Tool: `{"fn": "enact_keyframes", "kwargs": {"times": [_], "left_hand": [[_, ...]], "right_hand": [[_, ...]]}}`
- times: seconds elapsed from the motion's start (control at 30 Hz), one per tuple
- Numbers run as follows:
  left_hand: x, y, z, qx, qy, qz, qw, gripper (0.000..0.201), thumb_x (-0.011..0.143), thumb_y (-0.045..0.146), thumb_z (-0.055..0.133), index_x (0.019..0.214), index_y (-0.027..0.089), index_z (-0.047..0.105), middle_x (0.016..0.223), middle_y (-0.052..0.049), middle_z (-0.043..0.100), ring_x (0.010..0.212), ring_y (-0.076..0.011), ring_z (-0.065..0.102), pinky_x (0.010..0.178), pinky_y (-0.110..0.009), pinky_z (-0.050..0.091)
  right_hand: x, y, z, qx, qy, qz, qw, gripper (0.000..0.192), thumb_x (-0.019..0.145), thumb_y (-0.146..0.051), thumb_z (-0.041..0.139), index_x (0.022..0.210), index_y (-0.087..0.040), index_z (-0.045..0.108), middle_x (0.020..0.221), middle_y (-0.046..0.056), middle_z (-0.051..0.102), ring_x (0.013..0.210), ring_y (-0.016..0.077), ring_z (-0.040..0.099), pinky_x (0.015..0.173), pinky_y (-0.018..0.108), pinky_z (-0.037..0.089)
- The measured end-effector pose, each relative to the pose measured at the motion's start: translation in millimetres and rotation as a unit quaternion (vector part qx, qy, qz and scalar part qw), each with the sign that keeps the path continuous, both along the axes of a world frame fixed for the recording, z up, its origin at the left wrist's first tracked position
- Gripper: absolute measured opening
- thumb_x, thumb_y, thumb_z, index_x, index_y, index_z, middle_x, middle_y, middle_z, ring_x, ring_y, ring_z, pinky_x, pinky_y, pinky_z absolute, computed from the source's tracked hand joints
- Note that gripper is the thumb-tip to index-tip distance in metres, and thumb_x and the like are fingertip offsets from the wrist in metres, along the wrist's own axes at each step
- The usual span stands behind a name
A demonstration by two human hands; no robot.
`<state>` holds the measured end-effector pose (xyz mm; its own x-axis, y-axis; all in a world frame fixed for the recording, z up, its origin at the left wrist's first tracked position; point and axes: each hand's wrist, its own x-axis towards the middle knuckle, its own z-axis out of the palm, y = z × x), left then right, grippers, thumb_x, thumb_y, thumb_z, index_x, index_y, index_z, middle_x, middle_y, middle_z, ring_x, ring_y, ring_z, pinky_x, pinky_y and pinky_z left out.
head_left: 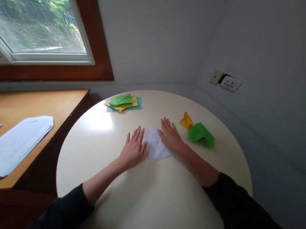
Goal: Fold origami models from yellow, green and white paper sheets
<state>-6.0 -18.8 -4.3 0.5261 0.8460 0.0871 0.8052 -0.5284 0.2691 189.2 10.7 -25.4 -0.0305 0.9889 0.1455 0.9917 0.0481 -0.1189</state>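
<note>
White sheet, green paper, orange paper

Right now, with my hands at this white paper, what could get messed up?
The white paper looks creased, so it might wrinkle or tear if the left hand and right hand pull apart. The orange folded paper and green folded paper lie near the right hand, so a sideways sweep might bump them.

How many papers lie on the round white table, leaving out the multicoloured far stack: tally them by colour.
White creased paper sheet: 1
Green folded paper piece: 1
Orange pointed paper piece: 1
Total: 3
</note>
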Motion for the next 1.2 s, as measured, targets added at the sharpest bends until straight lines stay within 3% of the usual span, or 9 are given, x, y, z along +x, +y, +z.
{"fn": "enact_keyframes", "kwargs": {"times": [0.13, 0.3, 0.47, 1.2], "left_hand": [[46.0, 45.5, -4.7, -0.016, 0.012, 0.062, 0.998, 0.056, 0.092, 0.034, 0.018, 0.142, 0.008, 0.015, 0.150, -0.014, 0.013, 0.138, -0.0236, 0.013, 0.111, -0.046, 0.010], [74.1, 61.2, -23.9, -0.002, 0.035, 0.119, 0.992, 0.057, 0.090, 0.033, 0.018, 0.140, 0.006, 0.022, 0.148, -0.015, 0.019, 0.136, -0.0265, 0.018, 0.109, -0.049, 0.011], [78.1, 60.0, -31.1, 0.028, 0.031, 0.155, 0.987, 0.059, 0.089, 0.040, 0.019, 0.139, 0.009, 0.027, 0.148, -0.015, 0.022, 0.136, -0.0250, 0.019, 0.109, -0.049, 0.009], [80.9, 69.8, -25.2, 0.008, 0.010, 0.267, 0.964, 0.064, 0.086, 0.050, 0.019, 0.139, 0.015, 0.030, 0.148, -0.017, 0.021, 0.137, -0.0286, 0.016, 0.108, -0.054, 0.005]], "right_hand": [[-14.0, -30.6, -5.4, -0.005, -0.009, 0.006, 1.000, 0.056, 0.090, -0.026, 0.025, 0.139, -0.001, 0.022, 0.148, 0.017, 0.018, 0.137, 0.0258, 0.016, 0.111, 0.042, 0.012], [-23.9, -39.7, -9.0, -0.021, 0.005, 0.003, 1.000, 0.055, 0.089, -0.024, 0.023, 0.138, -0.001, 0.026, 0.147, 0.016, 0.022, 0.137, 0.0242, 0.018, 0.110, 0.042, 0.015], [-25.9, -41.7, -8.6, -0.022, 0.007, 0.001, 1.000, 0.054, 0.089, -0.025, 0.021, 0.140, -0.006, 0.025, 0.147, 0.012, 0.025, 0.137, 0.0215, 0.020, 0.111, 0.042, 0.013], [-15.1, -65.1, -4.5, -0.045, 0.017, -0.016, 0.999, 0.055, 0.091, -0.037, 0.023, 0.141, -0.014, 0.024, 0.148, 0.007, 0.021, 0.138, 0.0212, 0.017, 0.111, 0.045, 0.009]]}}
